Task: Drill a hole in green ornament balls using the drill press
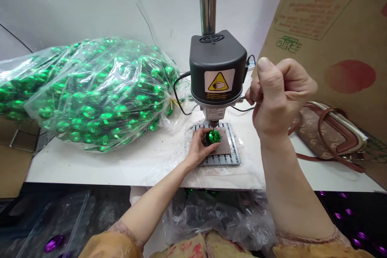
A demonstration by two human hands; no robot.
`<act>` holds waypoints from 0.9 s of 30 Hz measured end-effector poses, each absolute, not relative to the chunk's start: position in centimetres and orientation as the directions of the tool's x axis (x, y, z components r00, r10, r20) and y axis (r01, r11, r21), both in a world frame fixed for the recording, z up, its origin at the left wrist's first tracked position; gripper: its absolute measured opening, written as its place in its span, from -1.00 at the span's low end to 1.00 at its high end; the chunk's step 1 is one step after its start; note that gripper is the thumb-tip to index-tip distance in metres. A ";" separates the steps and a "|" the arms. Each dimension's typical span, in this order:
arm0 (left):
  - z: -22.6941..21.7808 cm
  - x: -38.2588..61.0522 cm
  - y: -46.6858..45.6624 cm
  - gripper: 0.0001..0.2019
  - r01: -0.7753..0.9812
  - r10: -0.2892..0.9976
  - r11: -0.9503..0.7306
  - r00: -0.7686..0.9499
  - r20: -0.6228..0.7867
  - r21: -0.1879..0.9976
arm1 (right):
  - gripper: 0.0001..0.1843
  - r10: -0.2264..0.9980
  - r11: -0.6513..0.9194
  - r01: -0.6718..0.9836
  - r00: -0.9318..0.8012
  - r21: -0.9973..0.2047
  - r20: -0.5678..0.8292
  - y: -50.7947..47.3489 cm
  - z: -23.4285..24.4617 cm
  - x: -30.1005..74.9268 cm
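A small bench drill press [217,68] stands in front of me, its black motor housing bearing a yellow warning label. Beneath its chuck [213,123], a shiny green faceted ball [214,137] rests on a brownish board [225,145] over the slotted metal base [236,155]. My left hand [199,145] is closed on the ball, with thumb and fingers around its left and front sides. Raised at the right side of the press, my right hand [275,92] makes a fist around the feed lever [242,98]; most of the lever is hidden. Whether the bit touches the ball is unclear.
A big clear plastic bag [105,92] full of green balls lies on the white table [99,169] at left. To the right are a brown handbag [329,133] and a large cardboard box [326,48]. Crumpled plastic [217,213] hangs below the front edge.
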State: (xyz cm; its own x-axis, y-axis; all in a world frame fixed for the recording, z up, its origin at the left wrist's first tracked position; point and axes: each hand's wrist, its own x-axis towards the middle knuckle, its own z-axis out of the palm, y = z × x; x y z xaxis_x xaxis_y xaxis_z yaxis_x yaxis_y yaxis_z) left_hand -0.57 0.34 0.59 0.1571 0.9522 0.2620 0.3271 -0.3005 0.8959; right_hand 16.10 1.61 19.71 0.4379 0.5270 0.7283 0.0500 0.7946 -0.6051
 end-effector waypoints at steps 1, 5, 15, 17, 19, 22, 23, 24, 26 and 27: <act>0.6 -0.6 0.3 -0.52 0.325 0.952 -0.301 0.160 0.262 0.897 | -0.50 0.519 0.798 0.053 0.445 -0.600 0.730 1.5 19.6 16.1; 0.5 -0.5 0.3 -0.52 0.343 0.956 -0.291 0.145 0.256 0.893 | -0.49 0.449 0.840 0.061 0.480 -0.539 0.754 0.9 18.6 15.8; 0.4 -0.6 0.2 -0.50 0.311 0.956 -0.286 0.152 0.249 0.906 | -0.47 0.316 0.921 0.060 0.466 -0.385 0.827 0.4 15.8 15.7; 0.4 -0.6 0.2 -0.50 0.322 0.954 -0.292 0.160 0.253 0.901 | -0.47 0.282 0.933 0.066 0.472 -0.353 0.835 0.6 15.5 15.7; 0.5 -0.6 0.1 -0.50 0.330 0.953 -0.298 0.165 0.256 0.896 | -0.48 0.250 0.942 0.083 0.472 -0.325 0.845 0.7 15.2 15.7; 0.6 -0.6 0.1 -0.51 0.336 0.950 -0.307 0.168 0.264 0.890 | -0.49 0.223 0.952 0.088 0.462 -0.295 0.858 0.8 14.7 15.7; 0.6 -0.6 0.1 -0.51 0.338 0.948 -0.312 0.169 0.269 0.888 | -0.49 0.213 0.956 0.086 0.454 -0.281 0.865 0.8 14.5 15.8; 0.5 -0.6 0.1 -0.51 0.337 0.947 -0.317 0.171 0.273 0.887 | -0.49 0.201 0.961 0.085 0.445 -0.265 0.873 0.8 14.3 15.8; 0.5 -0.6 0.1 -0.52 0.330 0.944 -0.324 0.171 0.281 0.887 | -0.49 0.183 0.967 0.085 0.428 -0.241 0.885 0.8 13.9 15.9; 0.4 -0.6 0.2 -0.52 0.325 0.944 -0.325 0.170 0.283 0.888 | -0.50 0.179 0.968 0.088 0.423 -0.236 0.888 0.7 13.8 15.9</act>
State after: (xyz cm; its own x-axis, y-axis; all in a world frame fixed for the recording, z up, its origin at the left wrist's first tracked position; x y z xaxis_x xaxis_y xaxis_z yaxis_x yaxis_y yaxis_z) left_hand -0.59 0.17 0.40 0.1697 0.9439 0.2834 0.3247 -0.3250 0.8882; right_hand 15.94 0.73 13.78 0.4230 0.1787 0.8883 0.0878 0.9677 -0.2365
